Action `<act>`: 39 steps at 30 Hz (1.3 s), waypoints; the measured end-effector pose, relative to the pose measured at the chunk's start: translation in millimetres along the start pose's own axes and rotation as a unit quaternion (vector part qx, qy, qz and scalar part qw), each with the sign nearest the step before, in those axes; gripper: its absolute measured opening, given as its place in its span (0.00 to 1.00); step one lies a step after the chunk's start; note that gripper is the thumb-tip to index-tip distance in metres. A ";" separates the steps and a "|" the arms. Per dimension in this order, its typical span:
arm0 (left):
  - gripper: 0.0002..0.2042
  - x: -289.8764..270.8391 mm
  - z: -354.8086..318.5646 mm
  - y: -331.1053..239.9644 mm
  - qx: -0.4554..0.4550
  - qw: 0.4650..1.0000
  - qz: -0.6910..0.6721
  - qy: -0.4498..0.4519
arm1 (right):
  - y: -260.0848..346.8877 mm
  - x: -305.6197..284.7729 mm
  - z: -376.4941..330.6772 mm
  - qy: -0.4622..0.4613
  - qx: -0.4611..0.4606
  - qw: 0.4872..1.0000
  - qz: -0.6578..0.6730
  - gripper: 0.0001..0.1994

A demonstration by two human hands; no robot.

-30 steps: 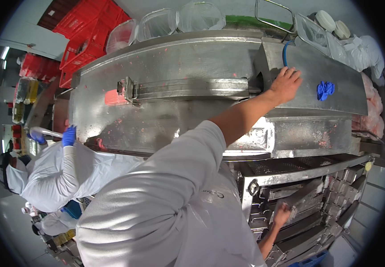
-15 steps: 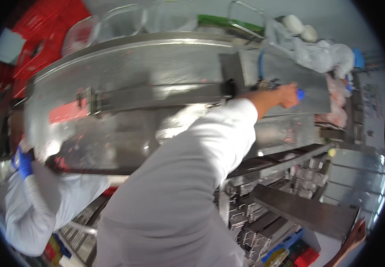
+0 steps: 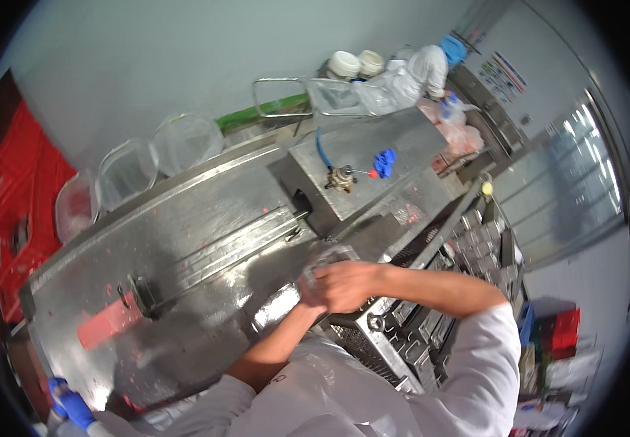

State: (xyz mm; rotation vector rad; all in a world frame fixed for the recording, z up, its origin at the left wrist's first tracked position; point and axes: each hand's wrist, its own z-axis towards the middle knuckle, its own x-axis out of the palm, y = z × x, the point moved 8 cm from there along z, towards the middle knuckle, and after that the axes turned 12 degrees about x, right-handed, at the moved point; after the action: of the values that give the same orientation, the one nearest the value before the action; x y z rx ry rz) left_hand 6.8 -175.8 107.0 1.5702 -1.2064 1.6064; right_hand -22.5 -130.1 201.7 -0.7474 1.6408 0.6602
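Observation:
My bare left hand [image 3: 312, 290] and right hand [image 3: 347, 282] come together over the near edge of the steel worktable [image 3: 213, 193], both closed. A shiny, clear-looking thing [image 3: 335, 255] shows at their fingers; blur and overlap hide its kind. My right hand largely covers the left. Beyond them, a crumpled blue glove [image 3: 385, 162] lies on a raised steel box [image 3: 417, 146]. Beside the glove is a brass valve [image 3: 342, 179] with a red-knobbed lever and a blue hose. A long metal rail [image 3: 235, 240] ends at a block against a pink meat slab [image 3: 111, 320].
A co-worker's blue-gloved hand [image 3: 73, 406] is at the lower left. Metal moulds [image 3: 424, 349] fill a rack at my right. Lined bins [image 3: 129, 175] and red crates [image 3: 20, 211] stand behind the table. Another person [image 3: 420, 69] bends over bagged pink meat [image 3: 460, 138].
My left hand has drawn back from the steel box, leaving the blue glove there. My right hand, earlier on a long steel piece at the lower right, has joined it. The view has turned.

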 end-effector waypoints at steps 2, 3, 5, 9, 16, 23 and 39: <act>0.24 -69.9 -3.5 -15.3 0.081 0.987 0.111 -0.086 | 6.3 36.3 51.3 -0.047 -0.025 0.999 0.001 0.11; 0.22 -115.0 -4.9 -29.3 0.121 0.962 0.207 -0.132 | 3.7 61.1 75.3 -0.005 -0.030 0.999 0.042 0.12; 0.19 -211.7 -29.1 -79.6 0.193 0.849 0.438 -0.225 | 2.8 78.3 116.9 -0.019 -0.031 0.997 0.073 0.15; 0.15 -382.6 -152.4 -123.9 0.362 0.551 0.688 -0.304 | 50.9 118.1 180.4 0.068 -0.031 0.994 0.085 0.13; 0.21 -326.2 -268.8 -98.1 -0.054 0.427 0.779 -0.457 | 106.0 230.1 178.3 0.111 -0.044 0.971 0.206 0.13; 0.19 -244.1 -265.6 -176.4 0.227 0.246 0.837 -0.433 | -28.4 192.4 164.3 -0.281 0.124 0.887 0.346 0.21; 0.39 -236.5 -227.1 -305.2 -0.014 -0.013 0.841 -0.541 | -171.7 239.6 205.5 -0.146 0.331 0.927 0.103 0.51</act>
State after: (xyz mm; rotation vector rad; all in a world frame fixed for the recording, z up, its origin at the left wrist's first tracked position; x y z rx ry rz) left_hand 207.6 197.2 -38.3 0.1452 1.4356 0.1911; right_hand 204.4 -113.0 -76.4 0.0164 1.5333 0.2985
